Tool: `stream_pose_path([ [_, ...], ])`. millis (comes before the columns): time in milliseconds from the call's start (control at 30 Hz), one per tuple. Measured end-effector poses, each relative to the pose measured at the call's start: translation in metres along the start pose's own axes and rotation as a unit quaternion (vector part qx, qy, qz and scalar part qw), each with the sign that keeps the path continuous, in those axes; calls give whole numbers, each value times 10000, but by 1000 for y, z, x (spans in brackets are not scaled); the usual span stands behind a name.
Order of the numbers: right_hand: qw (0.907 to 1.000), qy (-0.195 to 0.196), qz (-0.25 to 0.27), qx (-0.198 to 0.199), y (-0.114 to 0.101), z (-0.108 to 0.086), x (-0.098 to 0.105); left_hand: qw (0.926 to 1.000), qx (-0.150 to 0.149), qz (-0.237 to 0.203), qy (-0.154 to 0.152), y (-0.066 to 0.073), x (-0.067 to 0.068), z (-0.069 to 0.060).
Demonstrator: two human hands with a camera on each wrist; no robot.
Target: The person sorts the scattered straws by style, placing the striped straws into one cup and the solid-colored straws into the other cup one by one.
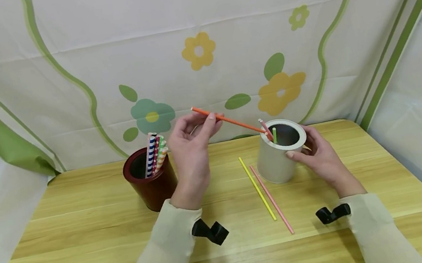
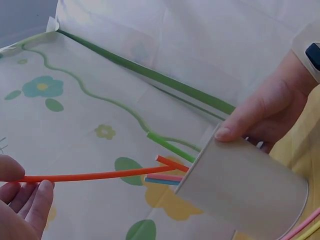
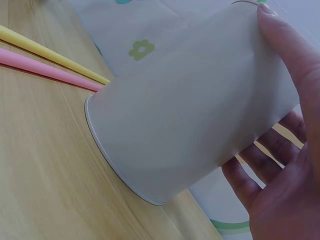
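Note:
My left hand (image 1: 192,155) pinches an orange straw (image 1: 234,122) between thumb and fingers. That straw slants down to the right, and its far end is at the mouth of a pale grey canister (image 1: 274,163). The right hand (image 1: 323,162) grips the canister's right side, with the thumb near the rim in the right wrist view. Out of the canister stick a green straw (image 2: 170,146), a short orange end (image 2: 171,163), a pink straw (image 2: 164,177) and a blue one (image 2: 162,182). Whether the held straw's tip is inside the rim, I cannot tell.
On the wooden table (image 1: 89,252), a yellow straw (image 1: 257,188) and a pink straw (image 1: 272,200) lie left of the grey canister. A dark red canister (image 1: 154,191) with several patterned straws (image 1: 152,154) stands left of my left hand. Behind hangs a flowered cloth (image 1: 163,65).

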State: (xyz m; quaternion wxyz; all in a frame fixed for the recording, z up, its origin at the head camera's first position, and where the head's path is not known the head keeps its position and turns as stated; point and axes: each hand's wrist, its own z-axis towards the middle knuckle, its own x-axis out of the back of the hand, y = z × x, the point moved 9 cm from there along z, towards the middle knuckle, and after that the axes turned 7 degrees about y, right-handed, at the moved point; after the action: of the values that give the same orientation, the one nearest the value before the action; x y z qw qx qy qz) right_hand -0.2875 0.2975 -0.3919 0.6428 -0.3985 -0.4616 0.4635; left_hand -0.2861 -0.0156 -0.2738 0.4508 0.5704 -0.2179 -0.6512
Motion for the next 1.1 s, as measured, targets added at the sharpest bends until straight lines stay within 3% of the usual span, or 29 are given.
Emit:
stream_pose_path([
  [167, 10000, -9, -1, -14, 0, 0, 0, 9997, 136, 133, -134, -12, -7, -1],
  [400, 10000, -35, -15, -34, 0, -1, -1, 9966, 342, 716, -232, -36, -10, -3],
  [633, 10000, -25, -26, -59, 0, -1, -1, 9818, 139, 1720, -795, -54, -26, -9],
  [1100, 10000, -27, -27, -68, 0, -1, -1, 9670, 135, 2258, -1175, -82, -44, -21],
])
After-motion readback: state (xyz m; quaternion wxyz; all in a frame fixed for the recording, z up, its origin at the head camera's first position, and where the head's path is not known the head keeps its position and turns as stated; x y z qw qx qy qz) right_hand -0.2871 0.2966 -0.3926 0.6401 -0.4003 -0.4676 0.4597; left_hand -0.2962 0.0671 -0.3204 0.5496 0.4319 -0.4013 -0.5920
